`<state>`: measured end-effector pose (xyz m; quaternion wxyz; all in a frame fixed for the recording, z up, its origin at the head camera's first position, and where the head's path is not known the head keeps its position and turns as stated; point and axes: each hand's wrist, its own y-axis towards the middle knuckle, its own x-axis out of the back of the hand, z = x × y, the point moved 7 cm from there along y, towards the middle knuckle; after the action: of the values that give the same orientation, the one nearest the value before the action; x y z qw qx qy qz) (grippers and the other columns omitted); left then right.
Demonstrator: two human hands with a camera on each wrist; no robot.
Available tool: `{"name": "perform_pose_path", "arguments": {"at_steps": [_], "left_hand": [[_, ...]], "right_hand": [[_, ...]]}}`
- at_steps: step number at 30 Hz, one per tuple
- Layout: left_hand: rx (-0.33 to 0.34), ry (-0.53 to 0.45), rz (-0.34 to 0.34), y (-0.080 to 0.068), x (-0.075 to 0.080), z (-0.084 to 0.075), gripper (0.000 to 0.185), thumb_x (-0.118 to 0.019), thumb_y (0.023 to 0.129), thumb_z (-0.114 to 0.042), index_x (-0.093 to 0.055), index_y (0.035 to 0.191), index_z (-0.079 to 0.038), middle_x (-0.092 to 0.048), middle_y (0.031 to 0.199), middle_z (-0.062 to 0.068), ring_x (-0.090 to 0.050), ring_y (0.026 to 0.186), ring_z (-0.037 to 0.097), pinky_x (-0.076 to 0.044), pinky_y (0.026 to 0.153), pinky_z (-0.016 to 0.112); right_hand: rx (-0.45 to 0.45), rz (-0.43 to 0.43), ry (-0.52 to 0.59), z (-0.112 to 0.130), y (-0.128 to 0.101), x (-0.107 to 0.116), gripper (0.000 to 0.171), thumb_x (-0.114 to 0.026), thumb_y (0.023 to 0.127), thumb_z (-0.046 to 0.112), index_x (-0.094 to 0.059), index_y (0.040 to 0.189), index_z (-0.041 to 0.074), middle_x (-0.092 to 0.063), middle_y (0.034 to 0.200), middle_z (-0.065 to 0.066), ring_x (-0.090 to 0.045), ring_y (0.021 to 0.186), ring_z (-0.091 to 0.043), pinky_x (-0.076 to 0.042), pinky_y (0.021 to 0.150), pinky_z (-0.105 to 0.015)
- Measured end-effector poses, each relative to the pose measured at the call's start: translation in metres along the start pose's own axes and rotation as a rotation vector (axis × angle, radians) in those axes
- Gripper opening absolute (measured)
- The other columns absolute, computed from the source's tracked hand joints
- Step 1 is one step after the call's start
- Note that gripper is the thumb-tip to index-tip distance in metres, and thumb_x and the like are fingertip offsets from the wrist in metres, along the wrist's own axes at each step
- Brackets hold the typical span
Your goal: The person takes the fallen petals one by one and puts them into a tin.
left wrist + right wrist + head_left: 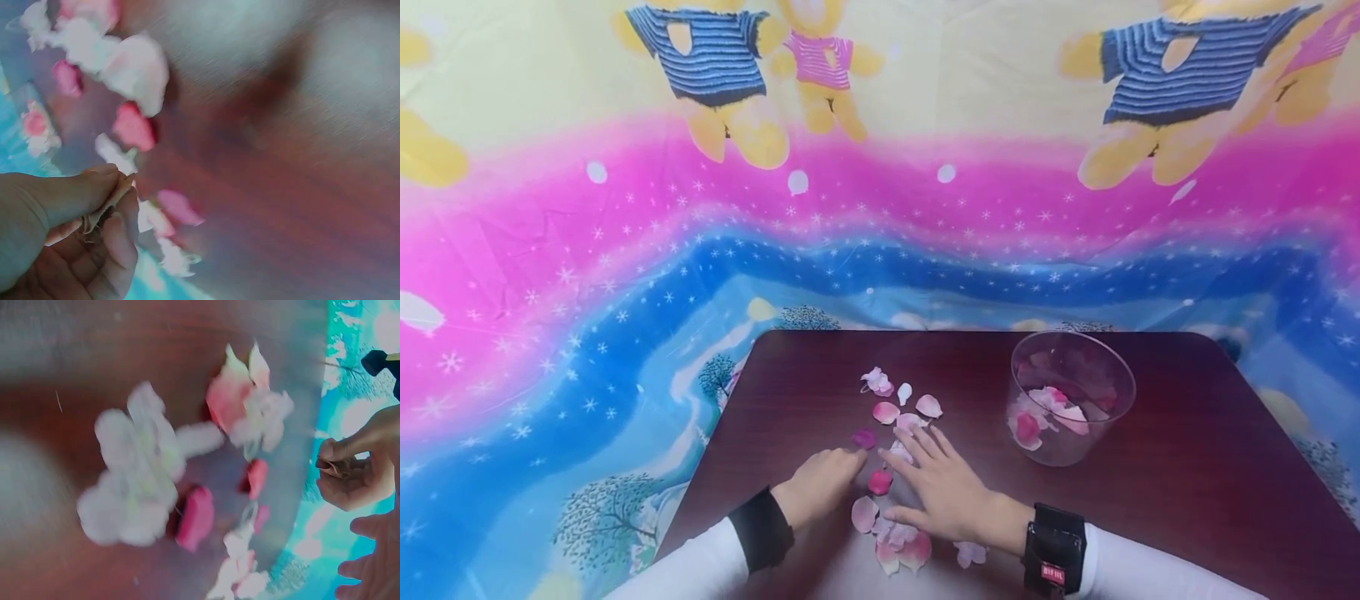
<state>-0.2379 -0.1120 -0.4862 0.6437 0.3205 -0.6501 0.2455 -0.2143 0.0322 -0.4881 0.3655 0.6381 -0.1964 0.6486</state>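
Note:
My left hand [823, 483] is left of the scattered petals in the head view. Its thumb and fingers pinch a small crumpled brown piece, like a dried petal [112, 203], seen close up in the left wrist view. Spread fingers of my right hand [955, 496] reach over the petals and hold nothing that I can see. Beneath and around it lie a red petal [880, 482], a pale pink petal [865, 515] and a pink-and-white clump [898, 533]. A magenta petal [863, 438] lies just beyond the left fingertips.
At the right of the dark wooden table [1187, 467] stands a clear round tub [1063, 454] with pink and white petals inside. More petals [886, 412] and a pale blossom [877, 382] lie farther back. A printed cloth [925, 208] hangs behind the table.

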Motion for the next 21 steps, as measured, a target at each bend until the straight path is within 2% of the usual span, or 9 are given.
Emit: {"name": "perform_pose_path", "arguments": {"at_steps": [4,7,12,15,18,21], "left_hand": [[-0.017,-0.05,-0.031,0.017,0.017,-0.006,0.025,-0.079,0.084,-0.002,-0.062,0.101,-0.009,-0.066,0.075,0.002,-0.069,0.07,0.017,-0.056,0.06,0.028],[-0.046,-0.091,-0.063,0.028,0.03,-0.011,0.031,-0.08,0.084,-0.004,-0.062,0.108,-0.009,-0.069,0.081,0.001,-0.072,0.077,0.015,-0.059,0.068,0.027],[-0.071,-0.17,-0.125,0.046,0.057,-0.02,0.041,-0.077,0.088,-0.007,-0.058,0.125,-0.011,-0.075,0.1,0.003,-0.075,0.093,0.015,-0.061,0.083,0.029],[-0.082,-0.185,-0.136,0.053,0.066,-0.026,0.048,-0.073,0.091,-0.005,-0.054,0.134,-0.013,-0.074,0.109,0.004,-0.074,0.096,0.015,-0.061,0.084,0.03],[-0.088,-0.183,-0.139,0.058,0.071,-0.032,0.054,-0.069,0.092,-0.002,-0.049,0.14,-0.015,-0.074,0.109,0.004,-0.074,0.095,0.014,-0.061,0.081,0.029],[-0.099,-0.185,-0.153,0.061,0.074,-0.037,0.06,-0.07,0.09,0.002,-0.047,0.143,-0.016,-0.074,0.107,0.004,-0.073,0.094,0.013,-0.06,0.079,0.029]], "right_hand": [[-0.027,-0.003,-0.002,-0.012,0.008,0.014,0.078,-0.052,0.093,0.07,-0.044,0.153,0.021,-0.04,0.161,-0.014,-0.033,0.152,-0.037,-0.028,0.122,-0.059],[-0.047,-0.027,0.005,-0.022,0.012,0.024,0.079,-0.052,0.093,0.07,-0.045,0.153,0.018,-0.042,0.159,-0.014,-0.035,0.151,-0.038,-0.029,0.121,-0.059],[-0.095,-0.043,0.037,-0.033,0.017,0.04,0.078,-0.058,0.093,0.064,-0.05,0.149,0.01,-0.045,0.157,-0.016,-0.034,0.151,-0.039,-0.031,0.12,-0.059],[-0.123,-0.04,0.064,-0.036,0.02,0.048,0.075,-0.06,0.094,0.06,-0.052,0.147,0.008,-0.047,0.156,-0.017,-0.035,0.15,-0.039,-0.034,0.119,-0.058],[-0.132,-0.076,0.088,-0.035,0.023,0.056,0.067,-0.062,0.094,0.056,-0.058,0.14,0.007,-0.056,0.147,-0.015,-0.043,0.145,-0.037,-0.038,0.116,-0.056],[-0.114,-0.15,0.087,-0.033,0.026,0.063,0.053,-0.065,0.094,0.051,-0.067,0.126,0.01,-0.07,0.125,-0.009,-0.058,0.129,-0.031,-0.048,0.106,-0.05]]}}
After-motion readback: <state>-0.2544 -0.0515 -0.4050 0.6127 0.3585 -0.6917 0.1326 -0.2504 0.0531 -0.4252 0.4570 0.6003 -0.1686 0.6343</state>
